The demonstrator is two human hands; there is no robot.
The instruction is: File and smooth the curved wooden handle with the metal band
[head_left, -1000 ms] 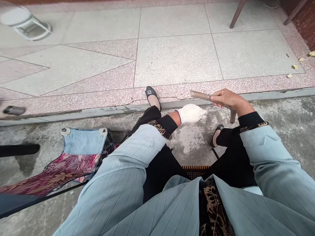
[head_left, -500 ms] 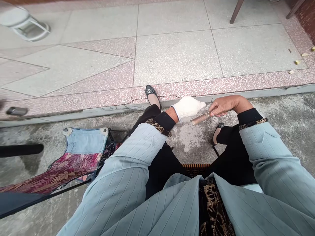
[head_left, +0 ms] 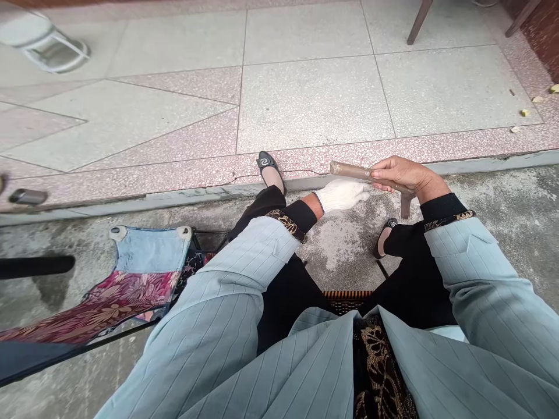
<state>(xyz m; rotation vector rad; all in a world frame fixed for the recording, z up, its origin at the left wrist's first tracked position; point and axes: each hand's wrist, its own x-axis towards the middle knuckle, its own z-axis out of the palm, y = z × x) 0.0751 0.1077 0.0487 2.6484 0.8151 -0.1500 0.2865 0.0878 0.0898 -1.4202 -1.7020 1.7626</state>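
Note:
A brown wooden stick with a short piece angled down at its far right end is gripped by my bare right hand. My fingers wrap round its middle, and a faint pale wrapping or thread shows on the wood there. Just below the stick is my left hand in a white knitted glove. Its fingers are curled together close to my right fingertips. Whatever the gloved fingers pinch is too small to make out.
A raised tiled step with a grey edge runs across in front of my feet. At left stands a folding chair of patterned cloth. A metal cup-like object lies on the step, and a white stool stands farther back.
The stick has swung up from pointing down-left to nearly level, and its angled end now shows at right. My gloved left hand has dropped slightly and moved a little to the right.

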